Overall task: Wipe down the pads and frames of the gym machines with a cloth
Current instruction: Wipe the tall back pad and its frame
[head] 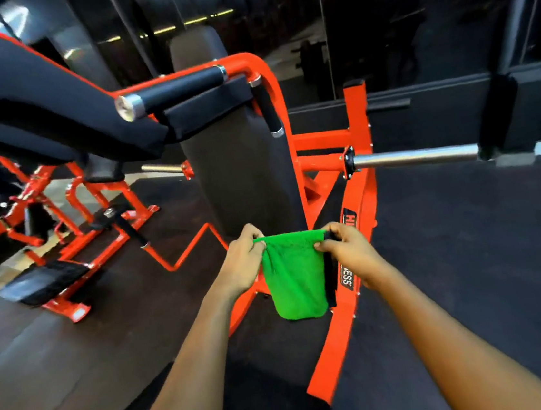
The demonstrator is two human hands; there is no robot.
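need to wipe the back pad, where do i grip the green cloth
Its top edge, from above: the green cloth hangs with that edge stretched between the left hand and right hand, which pinch its corners. Bunching it there likely frees the hanging fold for the back pad.

Two hands, one green cloth, two black handle grips, two chrome weight pegs, one footplate

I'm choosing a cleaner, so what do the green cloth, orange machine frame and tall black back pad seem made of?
The green cloth: soft fabric, maybe microfibre, matte; it hangs limp in folds. The orange machine frame: probably painted steel, glossy with highlights. The tall black back pad: likely vinyl upholstery, smooth with dull sheen.
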